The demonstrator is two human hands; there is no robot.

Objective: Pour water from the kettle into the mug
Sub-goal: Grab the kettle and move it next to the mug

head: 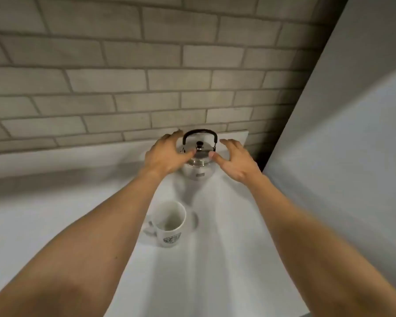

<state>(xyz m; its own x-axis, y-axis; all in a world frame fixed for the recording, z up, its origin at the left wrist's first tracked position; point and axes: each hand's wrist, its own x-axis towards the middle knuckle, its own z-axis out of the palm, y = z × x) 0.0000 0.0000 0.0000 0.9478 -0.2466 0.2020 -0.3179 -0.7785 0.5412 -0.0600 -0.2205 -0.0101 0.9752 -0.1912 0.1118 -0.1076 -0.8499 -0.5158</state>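
A small steel kettle (199,167) with a black arched handle and a black lid knob stands upright at the back of the white counter (210,259). My left hand (167,154) hovers at its left side and my right hand (234,160) at its right, both with fingers spread and holding nothing. The left thumb lies close to the lid; whether it touches is unclear. A white mug (169,224) with a dark print and its handle pointing left stands upright nearer to me, between my forearms. It looks empty.
A grey brick wall (124,76) rises right behind the kettle. A tall white panel (352,133) closes the right side. The counter steps down to a lower white surface (44,213) on the left, under my left forearm.
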